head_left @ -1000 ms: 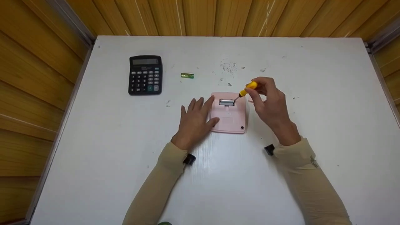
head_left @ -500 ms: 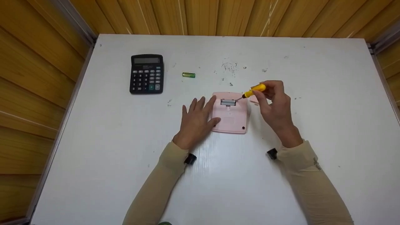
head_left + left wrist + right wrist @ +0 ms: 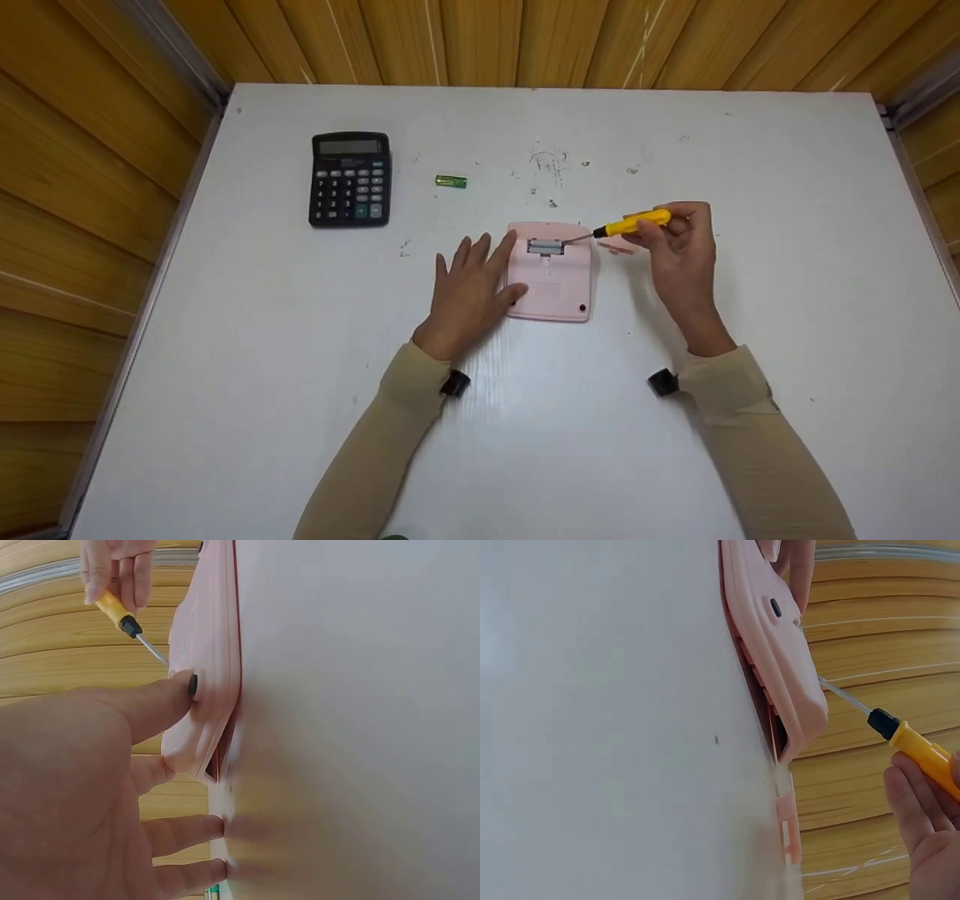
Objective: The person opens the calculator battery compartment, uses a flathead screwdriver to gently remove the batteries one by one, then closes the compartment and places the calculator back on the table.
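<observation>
A pink calculator (image 3: 555,296) lies face down on the white table, its battery slot uncovered. A silvery battery (image 3: 545,245) sits in the slot. My left hand (image 3: 466,307) rests on the calculator's left side, thumb on its back and index finger at the edge, the other fingers spread on the table. With my right hand (image 3: 686,262) I pinch the yellow handle of a screwdriver (image 3: 637,223), tilted low. Its tip meets the slot's right end; in the right wrist view the screwdriver's (image 3: 926,757) tip is hidden behind the calculator's edge.
A small pink battery cover (image 3: 788,829) lies right of the calculator, partly under my right hand. One green battery (image 3: 451,181) lies farther back. At the back left is a black calculator (image 3: 350,180). Wood-patterned panels (image 3: 480,41) border the table.
My right hand has moved right and slightly toward me, tilting the screwdriver handle lower while its tip stays at the slot's right end. My left hand and the calculator keep their places.
</observation>
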The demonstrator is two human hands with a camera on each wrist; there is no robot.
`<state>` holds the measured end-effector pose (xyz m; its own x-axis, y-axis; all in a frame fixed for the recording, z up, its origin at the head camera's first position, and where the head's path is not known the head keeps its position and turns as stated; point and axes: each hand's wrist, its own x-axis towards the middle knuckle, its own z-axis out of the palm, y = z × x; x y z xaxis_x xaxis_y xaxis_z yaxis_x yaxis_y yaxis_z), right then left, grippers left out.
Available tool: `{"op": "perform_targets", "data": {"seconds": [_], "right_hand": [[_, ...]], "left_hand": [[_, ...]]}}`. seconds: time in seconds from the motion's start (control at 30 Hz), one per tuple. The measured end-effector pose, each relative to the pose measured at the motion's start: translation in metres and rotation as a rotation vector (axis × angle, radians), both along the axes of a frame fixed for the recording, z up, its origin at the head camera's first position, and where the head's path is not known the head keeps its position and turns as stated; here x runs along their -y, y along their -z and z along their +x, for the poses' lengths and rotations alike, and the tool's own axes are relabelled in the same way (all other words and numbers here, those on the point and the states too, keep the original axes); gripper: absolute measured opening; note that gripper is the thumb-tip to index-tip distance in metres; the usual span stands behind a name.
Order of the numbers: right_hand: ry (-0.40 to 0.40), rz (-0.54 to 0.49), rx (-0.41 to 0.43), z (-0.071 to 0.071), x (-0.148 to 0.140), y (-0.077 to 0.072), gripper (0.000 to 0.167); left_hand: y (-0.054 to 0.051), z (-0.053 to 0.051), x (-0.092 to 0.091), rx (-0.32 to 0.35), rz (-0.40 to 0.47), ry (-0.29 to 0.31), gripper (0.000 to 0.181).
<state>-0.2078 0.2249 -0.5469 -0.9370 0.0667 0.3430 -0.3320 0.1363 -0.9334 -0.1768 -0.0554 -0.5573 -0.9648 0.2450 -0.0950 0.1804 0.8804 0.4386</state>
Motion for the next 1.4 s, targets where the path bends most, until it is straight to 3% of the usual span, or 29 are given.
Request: {"op": "perform_targets", "data": {"seconds": [0.3,0.57,1.4], "right_hand": [[0.003,-0.166,0.165,-0.004,-0.004,0.01,0.032],[0.044,-0.206,0.202,-0.003,-0.002,0.012,0.032],[0.053,-0.245,0.205,0.001,0.002,0.011,0.034]], "left_hand": [[0.0,0.001,0.002,0.019,0.03,-0.012,0.078],[0.0,0.0,0.002,0.017,0.017,-0.013,0.078],[0.0,-0.001,0.003,0.019,0.024,-0.012,0.078]]}}
